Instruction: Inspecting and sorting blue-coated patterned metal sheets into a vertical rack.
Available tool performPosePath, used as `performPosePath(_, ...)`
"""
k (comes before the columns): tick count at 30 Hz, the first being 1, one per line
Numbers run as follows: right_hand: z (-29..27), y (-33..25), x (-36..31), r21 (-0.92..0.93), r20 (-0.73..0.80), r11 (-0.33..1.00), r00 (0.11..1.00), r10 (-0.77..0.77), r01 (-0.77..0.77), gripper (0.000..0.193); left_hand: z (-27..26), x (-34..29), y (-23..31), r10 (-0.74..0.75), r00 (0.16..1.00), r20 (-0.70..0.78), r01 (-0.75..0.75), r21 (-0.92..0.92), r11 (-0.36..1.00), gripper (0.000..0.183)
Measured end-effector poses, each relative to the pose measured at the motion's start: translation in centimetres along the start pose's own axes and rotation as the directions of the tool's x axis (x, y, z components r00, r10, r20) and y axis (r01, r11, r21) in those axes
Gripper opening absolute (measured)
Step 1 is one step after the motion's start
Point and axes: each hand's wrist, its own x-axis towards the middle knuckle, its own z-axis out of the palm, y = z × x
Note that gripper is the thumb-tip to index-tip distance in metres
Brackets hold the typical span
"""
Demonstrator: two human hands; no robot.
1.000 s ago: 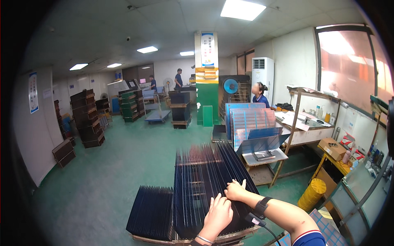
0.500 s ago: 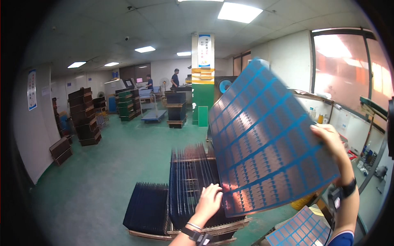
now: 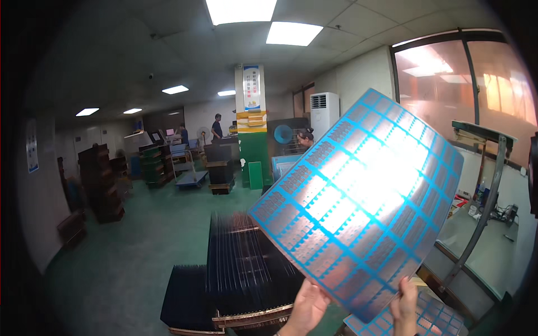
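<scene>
A large copper circuit board panel (image 3: 336, 238) with a blue grid pattern is raised and tilted in front of me, a bright glare across its middle. My left hand (image 3: 309, 307) is closed on its lower left edge. Near the bottom corner on the right, my right hand (image 3: 404, 305) grips the other edge with the thumb on the face. Parts of the fingers of both hands are hidden behind the panel. Below and to the right lies another blue-gridded panel (image 3: 437, 316), partly covered by my right hand and the raised panel.
Racks of upright dark panels (image 3: 246, 274) stand on the floor ahead. A workbench (image 3: 487, 241) and a slanted metal post (image 3: 476, 218) are at right. Farther back are a green-based pillar (image 3: 253, 151), a blue trolley (image 3: 190, 178), stacked racks (image 3: 101, 185) and several people.
The panel has turned its face toward the ceiling lights. My right hand has come down from its upper right edge to the bottom corner, and my left hand now holds the lower left edge.
</scene>
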Motion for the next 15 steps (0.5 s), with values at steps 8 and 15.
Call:
performPosePath(8,-6.5,1.2,-1.1,0.349,0.001,0.923,0.985,0.174,-0.164,0.021,-3.2,-3.1,2.3,-0.095,0.951,-0.295,0.123,0.079,0.989,0.030)
performPosePath(15,-15.1,-2.5,-1.1,0.411,-0.209,0.907,0.978,-0.001,0.089,0.028,-8.1,-7.4,4.6,-0.063,0.946,-0.318,0.113,0.141,0.984,0.034)
